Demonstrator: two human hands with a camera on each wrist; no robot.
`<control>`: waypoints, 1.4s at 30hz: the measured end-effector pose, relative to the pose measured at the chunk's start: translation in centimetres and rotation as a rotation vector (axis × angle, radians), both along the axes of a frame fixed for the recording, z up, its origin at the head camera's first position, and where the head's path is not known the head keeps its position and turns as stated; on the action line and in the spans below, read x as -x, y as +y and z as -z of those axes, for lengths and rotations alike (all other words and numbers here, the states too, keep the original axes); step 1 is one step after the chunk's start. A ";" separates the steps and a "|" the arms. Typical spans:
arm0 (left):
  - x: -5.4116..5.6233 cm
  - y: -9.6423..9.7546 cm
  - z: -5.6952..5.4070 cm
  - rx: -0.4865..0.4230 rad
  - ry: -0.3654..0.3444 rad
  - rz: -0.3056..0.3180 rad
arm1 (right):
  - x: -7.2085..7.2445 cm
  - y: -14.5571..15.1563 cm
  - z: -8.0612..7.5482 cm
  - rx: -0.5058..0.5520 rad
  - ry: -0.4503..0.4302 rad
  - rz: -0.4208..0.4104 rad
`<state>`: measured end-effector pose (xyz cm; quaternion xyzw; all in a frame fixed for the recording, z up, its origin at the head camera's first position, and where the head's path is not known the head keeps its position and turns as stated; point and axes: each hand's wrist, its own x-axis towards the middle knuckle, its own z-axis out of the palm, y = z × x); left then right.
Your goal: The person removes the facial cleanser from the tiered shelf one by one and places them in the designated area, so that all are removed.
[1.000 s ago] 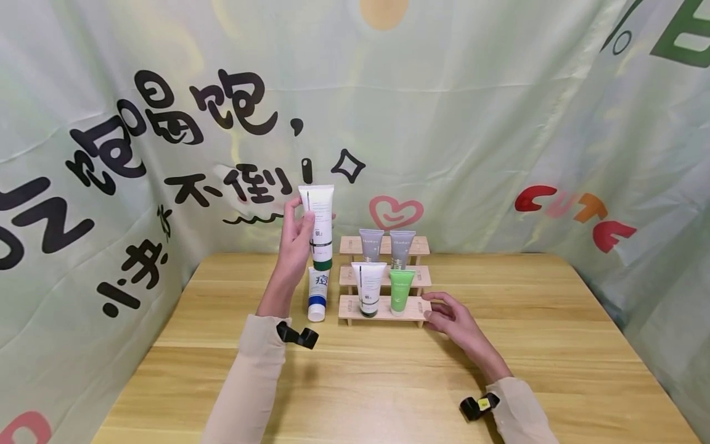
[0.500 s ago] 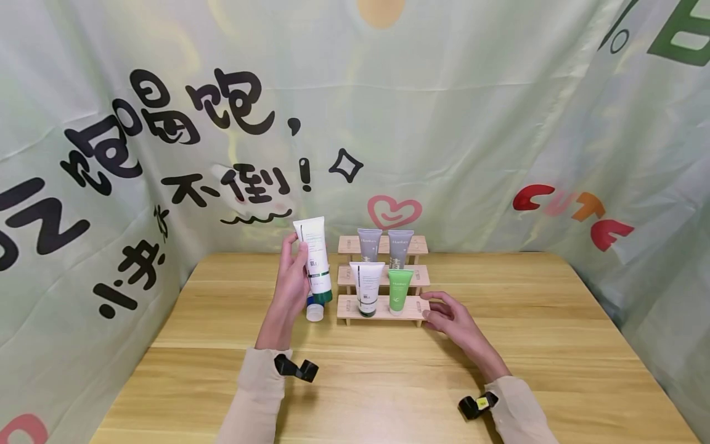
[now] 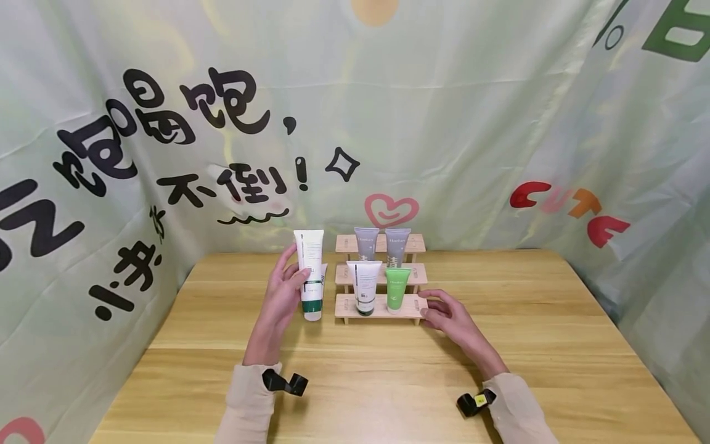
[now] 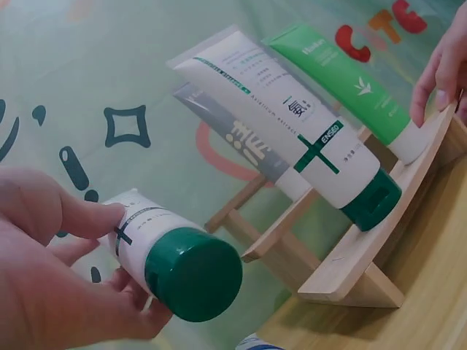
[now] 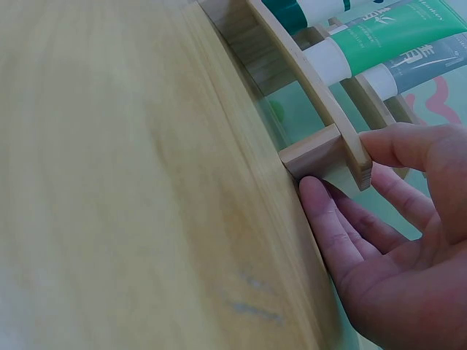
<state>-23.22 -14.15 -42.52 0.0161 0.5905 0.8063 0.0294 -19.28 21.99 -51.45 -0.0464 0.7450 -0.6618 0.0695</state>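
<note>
My left hand [image 3: 277, 302] grips a white squeeze tube [image 3: 309, 253] with a green cap [image 4: 195, 275], held upright just left of the stepped wooden rack [image 3: 346, 306]. Behind it a blue-and-white tube [image 3: 313, 316] stands on the table, mostly hidden. The thumb and fingers of my right hand [image 5: 408, 233] pinch the right end of the rack's lowest shelf [image 5: 317, 91]. On that shelf stand a white tube [image 3: 364, 285] with a dark green cap and a smaller green tube [image 3: 397, 288].
Two grey tubes [image 3: 366, 243] stand further back on the rack. A printed fabric sheet [image 3: 455, 135] hangs behind and beside the wooden table [image 3: 366, 382]. Its wood-grain top stretches in front of the rack and to both sides.
My left hand has come down with the white tube, from above the blue-and-white tube to a spot in front of it. The right hand has stayed at the rack's end.
</note>
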 end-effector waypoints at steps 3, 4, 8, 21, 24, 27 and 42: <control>0.0 -0.4 0.3 0.028 -0.004 -0.046 | 0.0 0.0 0.0 -0.001 -0.003 -0.003; 0.0 -0.5 0.4 0.032 -0.002 -0.062 | 0.0 -0.1 0.0 0.001 -0.005 -0.002; 0.1 -0.8 0.7 0.081 0.018 -0.116 | 0.0 -0.1 0.0 0.002 -0.011 -0.003; 0.9 -2.2 2.6 0.247 -0.043 -0.233 | 0.0 0.0 -0.1 -0.003 -0.010 -0.002; 1.2 -2.7 3.1 0.290 -0.054 -0.264 | 0.1 0.0 -0.1 0.001 -0.013 0.000; 1.4 -3.1 3.5 0.319 -0.073 -0.289 | 0.1 0.0 0.0 0.000 -0.008 -0.002; 2.4 -3.7 5.7 0.420 -0.147 -0.358 | -0.1 -0.1 -0.2 0.008 -0.001 -0.006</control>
